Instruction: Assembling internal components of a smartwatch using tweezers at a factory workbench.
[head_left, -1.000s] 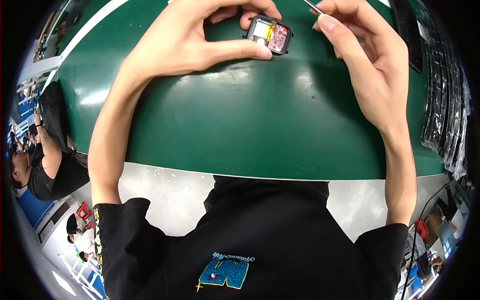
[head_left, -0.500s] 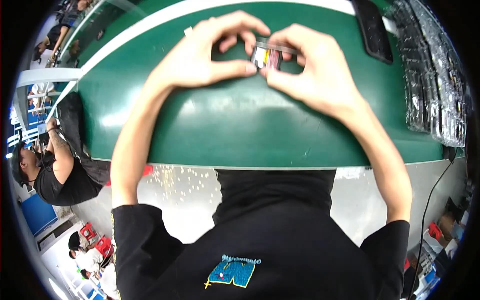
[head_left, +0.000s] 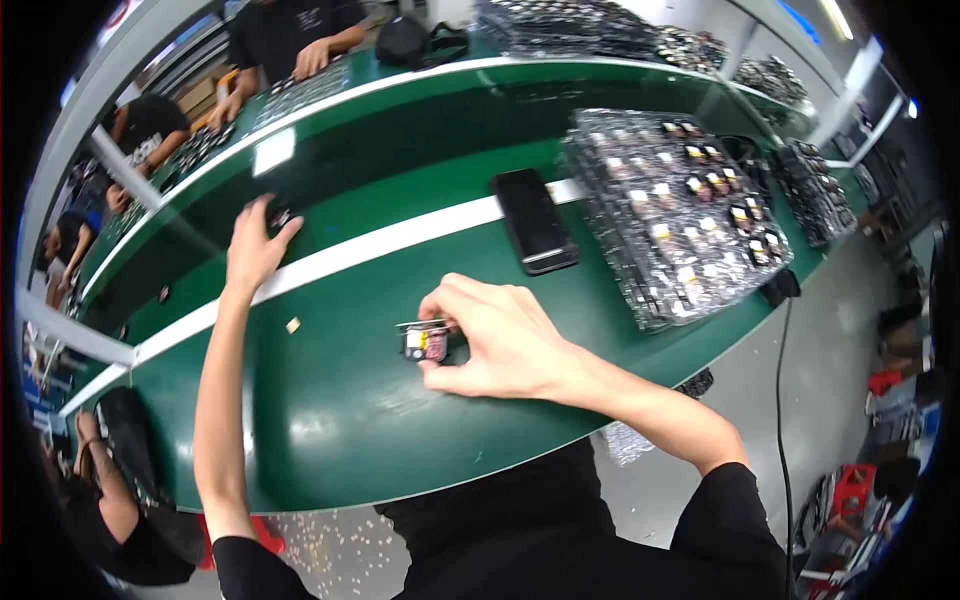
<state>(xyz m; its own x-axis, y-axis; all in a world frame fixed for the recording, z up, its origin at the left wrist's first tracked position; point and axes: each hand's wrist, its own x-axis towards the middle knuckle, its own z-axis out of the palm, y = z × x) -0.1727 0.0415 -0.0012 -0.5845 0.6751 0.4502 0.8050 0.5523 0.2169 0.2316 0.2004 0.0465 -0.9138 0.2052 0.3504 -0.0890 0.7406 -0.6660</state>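
Observation:
Between the thumb and fingers of my right hand (head_left: pixel 500 340) is a small black-edged electronic module (head_left: pixel 426 345) with white, yellow and reddish parts showing. A thin, straight strip (head_left: pixel 420 323) lies along the module's far edge. It is held just over the green tabletop. My left hand (head_left: pixel 257 248) stretches out past the white strip on the table, thumb and fingers spread. Beside its fingertips sits a small dark part (head_left: pixel 282 215), too blurred to name; I cannot tell whether the fingers touch it.
A black phone (head_left: pixel 536 222) lies across the white strip (head_left: pixel 390 243). Stacked clear plastic trays (head_left: pixel 680 215) full of small modules stand at the right. A tan chip (head_left: pixel 293 325) rests on the green table (head_left: pixel 370 440). Across the far bench, a person's hands (head_left: pixel 315 58) work.
My left hand has let go of the module and reached far left, to the dark part. The right hand keeps the module. The view has tilted up, showing more of the bench.

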